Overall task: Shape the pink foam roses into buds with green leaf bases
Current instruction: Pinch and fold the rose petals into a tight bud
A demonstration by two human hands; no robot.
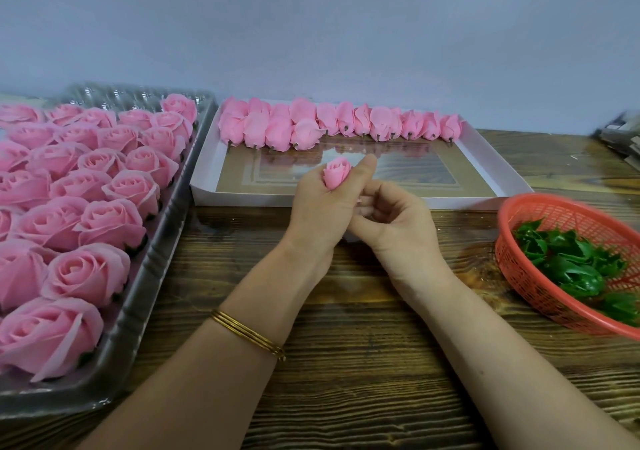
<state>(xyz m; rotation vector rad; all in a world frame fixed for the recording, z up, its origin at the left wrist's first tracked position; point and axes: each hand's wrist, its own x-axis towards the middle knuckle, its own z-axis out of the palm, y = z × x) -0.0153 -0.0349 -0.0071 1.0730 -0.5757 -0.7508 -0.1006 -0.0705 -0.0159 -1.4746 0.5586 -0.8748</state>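
Head view: at far left a clear plastic tray [162,241] holds rows of full-blown pink foam roses [100,214], packed against one another. Gold bangles [247,333] circle the left wrist above the wooden table [346,363]. Beyond the hands lies a shallow white tray [346,202], with a row of shaped buds [332,124] lying side by side along its far edge.

The left hand [318,210] is raised in front of that tray. Its fingers are curled tight round one pink bud [336,172], which pokes up out of the fist between thumb and forefinger. The right hand [398,222] sits just beside it, touching it. Its fingers are curled inward toward the palm and meet the left hand's fingers below the bud; whether they pinch anything cannot be told.

At the right edge a red mesh basket [512,276] holds a heap of glossy green leaf bases [575,262].
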